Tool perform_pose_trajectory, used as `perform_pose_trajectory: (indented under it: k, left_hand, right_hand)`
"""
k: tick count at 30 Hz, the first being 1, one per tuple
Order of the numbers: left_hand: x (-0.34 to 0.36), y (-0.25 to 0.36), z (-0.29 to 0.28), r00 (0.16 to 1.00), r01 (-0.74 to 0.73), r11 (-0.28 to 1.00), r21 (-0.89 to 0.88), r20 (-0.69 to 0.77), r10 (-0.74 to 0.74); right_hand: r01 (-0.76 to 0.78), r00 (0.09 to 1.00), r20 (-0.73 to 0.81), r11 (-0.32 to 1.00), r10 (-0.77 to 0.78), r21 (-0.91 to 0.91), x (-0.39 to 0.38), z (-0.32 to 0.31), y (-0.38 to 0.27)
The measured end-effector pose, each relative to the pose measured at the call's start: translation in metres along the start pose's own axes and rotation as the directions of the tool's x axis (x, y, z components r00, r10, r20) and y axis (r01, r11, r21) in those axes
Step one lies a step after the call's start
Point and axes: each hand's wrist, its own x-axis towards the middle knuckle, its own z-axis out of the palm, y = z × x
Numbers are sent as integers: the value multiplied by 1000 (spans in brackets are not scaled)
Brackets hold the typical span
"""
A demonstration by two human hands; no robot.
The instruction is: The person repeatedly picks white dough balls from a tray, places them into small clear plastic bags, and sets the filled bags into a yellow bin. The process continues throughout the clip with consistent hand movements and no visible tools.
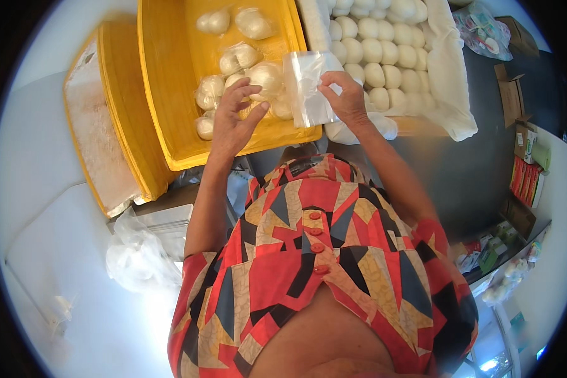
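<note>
Head view: left hand spread over bagged dough balls; right hand pinches a clear plastic bag.

Small food workshop, yellow crates, dough balls on cloth

The yellow crate sits ahead, with bagged dough balls in it. The left hand rests over its near edge, touching one bagged ball. Just right, the right hand pinches a clear plastic bag. Behind it lies the tray of bare dough balls on a cloth. A 2nd crate leans left of the 1st.
</note>
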Motion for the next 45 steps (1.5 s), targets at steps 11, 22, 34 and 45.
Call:
perform_pose_trajectory:
  k: [11, 22, 34, 45]
  left_hand:
    - [52, -12, 69, 984, 163, 861, -482, 14, -179]
    - [7, 72, -30, 927, -230, 733, -640, -373, -35]
    - [5, 29, -21, 806, -212, 923, 321, -476, 351]
    - [37, 28, 4, 991, -118, 961, -252, 24, 128]
  right_hand:
    - [-48, 998, 40, 966, 39, 254, -6, 13, -34]
    - [-450, 877, 387, 772, 285, 449, 24, -4, -45]
    - [-509, 857, 425, 598, 291, 618, 27, -12, -102]
    - [-313, 873, 57, 467, 484, 827, 53, -49, -104]
